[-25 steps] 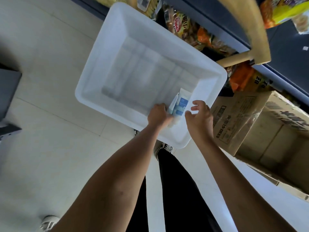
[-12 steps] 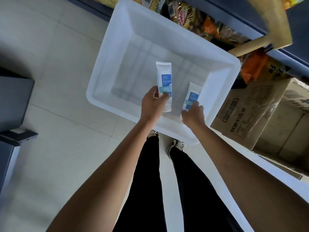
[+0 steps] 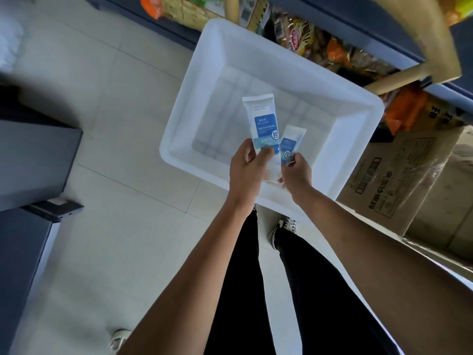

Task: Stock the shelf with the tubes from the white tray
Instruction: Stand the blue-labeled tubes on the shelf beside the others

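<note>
**Tubes lifted clear**

Both have risen above the white tray (image 3: 204, 73). Our left hand (image 3: 245, 167) grips the larger tube (image 3: 261, 121), and our right hand (image 3: 297, 172) pinches the smaller tube (image 3: 290, 144) just beside it. Pickup looks done; next we carry them to the shelf (image 3: 345, 16).

Two white tubes (image 3: 261, 119) bore blue labels above a white tray (image 3: 358, 129), beside brown cardboard boxes (image 3: 399, 175).
</note>
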The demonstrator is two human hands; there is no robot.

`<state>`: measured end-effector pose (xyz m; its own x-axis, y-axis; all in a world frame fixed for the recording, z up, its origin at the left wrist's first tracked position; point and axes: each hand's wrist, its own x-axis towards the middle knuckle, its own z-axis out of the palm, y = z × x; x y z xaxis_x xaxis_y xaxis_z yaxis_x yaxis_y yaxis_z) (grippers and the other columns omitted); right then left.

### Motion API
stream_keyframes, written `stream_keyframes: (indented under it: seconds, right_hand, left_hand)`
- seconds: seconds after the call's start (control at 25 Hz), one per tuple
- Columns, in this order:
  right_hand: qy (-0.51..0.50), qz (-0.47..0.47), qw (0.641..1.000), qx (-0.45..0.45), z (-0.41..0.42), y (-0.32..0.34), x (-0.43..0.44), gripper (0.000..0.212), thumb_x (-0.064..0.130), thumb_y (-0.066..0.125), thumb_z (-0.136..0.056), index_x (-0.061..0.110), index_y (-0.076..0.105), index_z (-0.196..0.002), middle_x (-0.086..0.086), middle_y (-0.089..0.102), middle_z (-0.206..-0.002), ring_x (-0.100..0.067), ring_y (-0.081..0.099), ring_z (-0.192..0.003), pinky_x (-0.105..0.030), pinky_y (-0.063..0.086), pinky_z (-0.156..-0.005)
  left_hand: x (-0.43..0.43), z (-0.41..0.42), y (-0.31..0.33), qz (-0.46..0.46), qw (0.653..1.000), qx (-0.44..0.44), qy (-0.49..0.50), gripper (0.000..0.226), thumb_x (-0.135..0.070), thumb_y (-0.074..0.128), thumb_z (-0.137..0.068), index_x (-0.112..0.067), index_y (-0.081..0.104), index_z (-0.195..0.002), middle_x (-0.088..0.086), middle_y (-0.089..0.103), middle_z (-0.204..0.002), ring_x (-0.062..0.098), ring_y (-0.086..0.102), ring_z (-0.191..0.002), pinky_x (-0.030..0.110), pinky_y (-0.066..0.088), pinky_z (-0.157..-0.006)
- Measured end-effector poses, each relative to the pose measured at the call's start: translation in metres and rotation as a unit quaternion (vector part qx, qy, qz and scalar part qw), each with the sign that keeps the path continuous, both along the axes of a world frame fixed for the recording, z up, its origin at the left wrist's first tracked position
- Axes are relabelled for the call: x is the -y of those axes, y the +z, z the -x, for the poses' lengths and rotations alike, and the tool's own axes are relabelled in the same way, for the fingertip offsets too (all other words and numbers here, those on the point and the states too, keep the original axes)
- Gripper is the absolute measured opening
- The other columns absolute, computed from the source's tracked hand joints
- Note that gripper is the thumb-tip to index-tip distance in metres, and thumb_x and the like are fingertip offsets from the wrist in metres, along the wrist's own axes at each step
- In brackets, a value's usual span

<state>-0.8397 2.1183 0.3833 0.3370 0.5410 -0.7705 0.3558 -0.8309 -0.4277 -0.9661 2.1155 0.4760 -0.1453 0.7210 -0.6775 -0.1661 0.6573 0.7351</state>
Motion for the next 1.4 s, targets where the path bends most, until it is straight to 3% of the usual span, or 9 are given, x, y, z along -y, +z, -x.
stream_keyframes:
  seconds: [0.16,0.28,0.52,0.64,0.84,1.0,1.12,1.2,1.4]
  right_hand:
    - [0.036,-0.103,0.993,-0.051,-0.01,0.072,-0.001,0.011,0.029,0.065,-0.088,0.027,0.056,-0.094,0.001,0.066,-0.084,-0.017,0.06,-0.065,-0.025,0.044,-0.053]
    - [0.041,-0.165,0.984,-0.046,-0.031,0.14,-0.004,0.015,0.028,0.071,-0.089,0.028,0.06,-0.099,0.004,0.066,-0.089,-0.017,0.061,-0.068,-0.018,0.043,-0.055]
    - [0.035,-0.28,0.957,-0.063,-0.059,0.28,-0.01,0.025,0.026,0.073,-0.086,0.035,0.065,-0.108,0.005,0.071,-0.099,-0.029,0.066,-0.08,-0.047,0.054,-0.069]
    - [0.023,-0.342,0.936,-0.086,-0.066,0.353,-0.012,0.03,0.018,0.073,-0.089,0.042,0.066,-0.106,0.007,0.073,-0.104,-0.033,0.067,-0.089,-0.048,0.057,-0.075]
    - [0.041,-0.416,0.905,-0.075,-0.09,0.448,-0.016,0.029,0.011,0.071,-0.092,0.034,0.066,-0.109,0.003,0.074,-0.097,-0.031,0.062,-0.075,-0.048,0.052,-0.066]
    - [0.032,-0.462,0.883,-0.076,-0.119,0.514,-0.028,0.032,0.022,0.074,-0.088,0.027,0.064,-0.118,0.006,0.075,-0.109,-0.016,0.073,-0.095,-0.038,0.062,-0.076]
    - [0.037,-0.504,0.862,-0.042,-0.142,0.55,-0.051,0.039,0.029,0.073,-0.085,0.021,0.063,-0.122,0.005,0.074,-0.111,-0.008,0.07,-0.089,-0.02,0.056,-0.067]
    - [0.03,-0.538,0.842,-0.027,-0.16,0.569,-0.076,0.035,0.018,0.076,-0.088,0.021,0.065,-0.121,0.007,0.075,-0.11,-0.008,0.069,-0.088,-0.024,0.056,-0.071]
    - [0.042,-0.58,0.813,0.004,-0.201,0.595,-0.165,0.034,0.013,0.077,-0.087,0.023,0.066,-0.118,0.012,0.074,-0.107,-0.002,0.067,-0.088,-0.024,0.057,-0.075]
  left_hand:
    - [-0.002,-0.005,0.05,-0.02,0.999,0.017,0.02,0.033,-0.028,0.063,-0.08,-0.013,0.069,-0.109,-0.012,0.071,-0.086,0.002,0.065,-0.074,0.013,0.046,-0.06]
    - [-0.006,-0.009,0.101,-0.046,0.998,0.035,0.027,0.03,-0.018,0.068,-0.088,-0.006,0.067,-0.114,-0.006,0.072,-0.094,0.0,0.066,-0.078,0.012,0.048,-0.062]
    - [-0.023,-0.017,0.213,-0.113,0.992,0.048,-0.012,0.017,-0.005,0.06,-0.099,-0.013,0.067,-0.113,-0.005,0.071,-0.095,0.0,0.068,-0.085,0.011,0.05,-0.068]
    - [-0.029,-0.022,0.275,-0.167,0.984,0.053,-0.04,0.024,-0.002,0.058,-0.099,-0.006,0.065,-0.121,-0.007,0.069,-0.093,-0.009,0.064,-0.077,0.006,0.047,-0.068]
    - [-0.04,-0.034,0.351,-0.235,0.967,0.081,-0.059,0.025,0.0,0.056,-0.099,-0.011,0.066,-0.119,-0.016,0.073,-0.087,-0.009,0.066,-0.08,0.007,0.048,-0.069]
    - [-0.056,-0.05,0.401,-0.286,0.951,0.08,-0.082,0.022,-0.004,0.058,-0.099,-0.014,0.065,-0.118,-0.012,0.075,-0.092,-0.005,0.068,-0.083,0.008,0.049,-0.068]
    - [-0.07,-0.065,0.422,-0.3,0.947,0.091,-0.073,0.03,-0.019,0.063,-0.09,-0.021,0.064,-0.119,-0.001,0.077,-0.105,0.011,0.073,-0.097,0.016,0.055,-0.072]
    - [-0.081,-0.077,0.436,-0.305,0.947,0.081,-0.067,0.028,-0.022,0.065,-0.09,-0.026,0.063,-0.118,-0.003,0.076,-0.108,0.019,0.073,-0.104,0.018,0.056,-0.071]
    - [-0.109,-0.11,0.459,-0.326,0.942,0.052,-0.059,0.025,-0.01,0.058,-0.1,-0.028,0.061,-0.118,-0.004,0.077,-0.109,0.011,0.073,-0.103,0.015,0.055,-0.073]
